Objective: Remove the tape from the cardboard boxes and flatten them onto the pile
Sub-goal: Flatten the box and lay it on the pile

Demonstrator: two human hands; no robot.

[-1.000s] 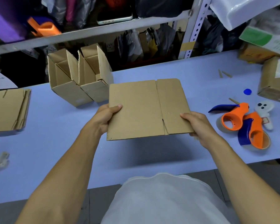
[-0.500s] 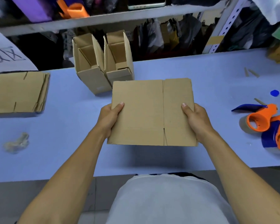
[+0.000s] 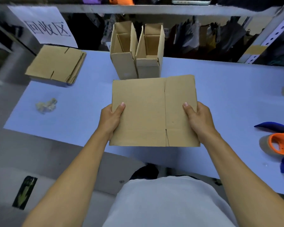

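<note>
I hold a flattened cardboard box (image 3: pixel 151 112) level above the blue table (image 3: pixel 228 89), near its front edge. My left hand (image 3: pixel 111 119) grips its left edge, thumb on top. My right hand (image 3: pixel 198 119) grips its right edge the same way. Two open cardboard boxes (image 3: pixel 136 63) stand side by side behind it, flaps up. The pile of flattened boxes (image 3: pixel 56 64) lies at the table's far left corner. A crumpled wad of clear tape (image 3: pixel 46 104) lies on the table left of my hands.
Orange and blue tape dispensers (image 3: pixel 279 143) sit at the right edge of the table. A white paper sign (image 3: pixel 44 25) hangs above the pile. Shelving with bags and goods runs along the back. Grey floor shows at the left.
The view has swung left, so the pile and the sign now sit closer to centre. The flattened box stays in both hands, shifted slightly left relative to the table.
</note>
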